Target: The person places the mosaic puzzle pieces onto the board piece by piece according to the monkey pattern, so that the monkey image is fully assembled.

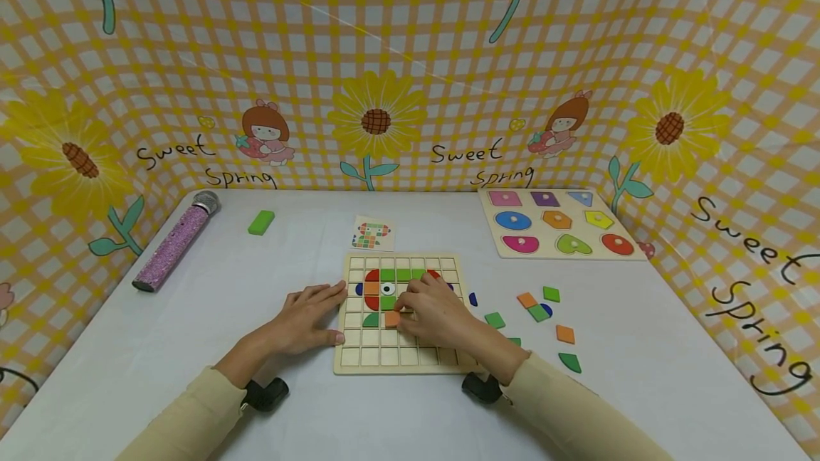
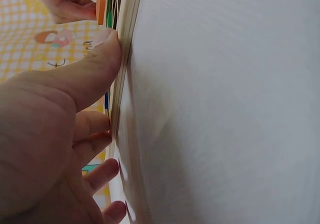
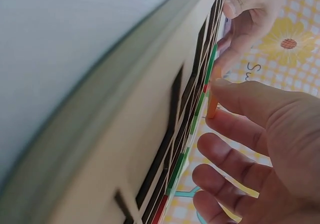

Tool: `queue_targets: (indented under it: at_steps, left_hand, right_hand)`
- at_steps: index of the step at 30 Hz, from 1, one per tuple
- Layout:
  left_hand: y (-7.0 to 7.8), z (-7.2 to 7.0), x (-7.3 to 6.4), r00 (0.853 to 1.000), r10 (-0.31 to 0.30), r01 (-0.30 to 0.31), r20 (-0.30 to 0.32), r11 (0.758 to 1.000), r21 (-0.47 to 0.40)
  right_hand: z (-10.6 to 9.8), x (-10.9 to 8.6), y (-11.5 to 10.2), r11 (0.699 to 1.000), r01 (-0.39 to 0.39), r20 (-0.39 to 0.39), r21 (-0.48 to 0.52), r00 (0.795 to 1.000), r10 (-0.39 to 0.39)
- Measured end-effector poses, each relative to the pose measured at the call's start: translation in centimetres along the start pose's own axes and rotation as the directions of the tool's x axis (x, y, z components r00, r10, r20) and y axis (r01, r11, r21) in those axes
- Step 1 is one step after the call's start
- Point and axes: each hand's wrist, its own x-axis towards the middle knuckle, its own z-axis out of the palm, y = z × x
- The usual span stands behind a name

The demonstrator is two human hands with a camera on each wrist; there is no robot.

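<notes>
On the white table lies a wooden grid board (image 1: 350, 356) with red, green, orange and blue tiles set in some squares, and a round eye tile (image 1: 387, 289) among them. My right hand (image 1: 435, 311) is over the board and pinches an orange square tile (image 1: 391, 319) between thumb and index finger. In the right wrist view this tile (image 3: 212, 104) stands tilted at the grid, its other fingers apart. A green quarter-round tile (image 1: 371, 319) sits left of it. My left hand (image 1: 306, 315) rests against the board's left edge, thumb and fingertips touching it. Part of the tile pattern is hidden under my right hand.
Loose tiles, including an orange square (image 1: 565, 334) and a green quarter-round (image 1: 569, 362), lie right of the board. Behind it is a pattern card (image 1: 374, 233). A shape puzzle (image 1: 544, 233) lies back right; a green block (image 1: 261, 223) and a pink microphone (image 1: 176, 244) lie left.
</notes>
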Motion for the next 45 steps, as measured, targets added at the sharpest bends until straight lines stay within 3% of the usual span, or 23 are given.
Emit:
queue_targets:
  at_steps: [7, 35, 45]
  left_hand:
    - [0.0, 0.0, 0.0, 1.000, 0.017, -0.019, -0.025, 0.998, -0.054]
    - [0.0, 0.1, 0.0, 1.000, 0.019, -0.020, -0.010, 0.996, -0.090]
    - [0.0, 0.1, 0.1, 1.000, 0.026, -0.026, 0.006, 0.996, -0.089]
  right_hand:
    - [0.2, 0.2, -0.1, 1.000, 0.012, -0.002, 0.000, 1.000, -0.012]
    - [0.3, 0.5, -0.2, 1.000, -0.019, 0.043, 0.017, 0.999, 0.018]
    - [-0.6, -0.1, 0.2, 0.993, -0.060, 0.007, 0.101, 0.998, 0.060]
